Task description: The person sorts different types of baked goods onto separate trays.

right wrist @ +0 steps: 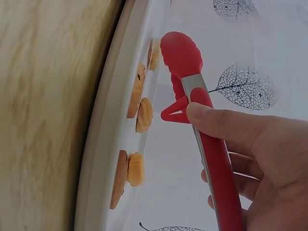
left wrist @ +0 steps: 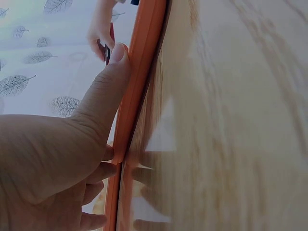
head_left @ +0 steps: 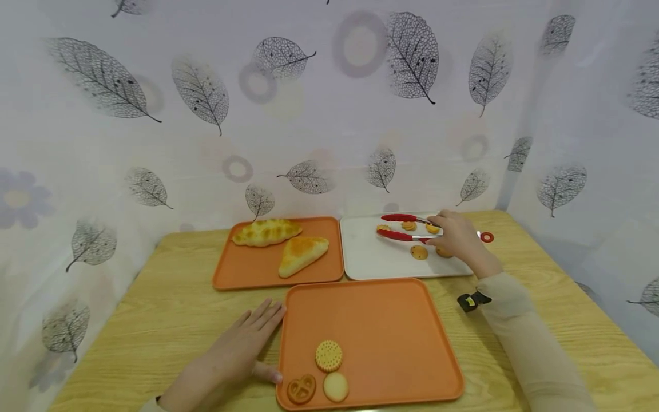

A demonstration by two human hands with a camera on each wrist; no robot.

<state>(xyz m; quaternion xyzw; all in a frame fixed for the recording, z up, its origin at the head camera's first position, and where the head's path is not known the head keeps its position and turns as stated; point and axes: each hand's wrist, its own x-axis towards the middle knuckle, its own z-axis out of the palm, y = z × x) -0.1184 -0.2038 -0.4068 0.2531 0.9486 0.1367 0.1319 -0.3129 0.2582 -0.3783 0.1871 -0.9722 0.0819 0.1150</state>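
My right hand [head_left: 455, 234] grips a pair of red tongs [right wrist: 219, 173], their tips parted above the white tray [head_left: 360, 260]. Several small cookies [head_left: 419, 252] lie on that tray, some partly covered by the tongs and hand. In the right wrist view, the thumb presses along the red handle. With fingers stretched out, my left hand [head_left: 237, 349] touches the left rim of the front orange tray [head_left: 386, 337]. On this tray, a round dotted cracker [head_left: 328, 356], a plain round cookie [head_left: 336, 387] and a brown heart-patterned cookie [head_left: 301, 389] sit in the near left corner.
A second orange tray [head_left: 242, 274] at the back left bears a long braided bread [head_left: 266, 232] and a triangular pastry [head_left: 302, 256]. All the trays stand on a wooden table [head_left: 154, 309]. Behind it hangs a leaf-patterned curtain [head_left: 319, 131].
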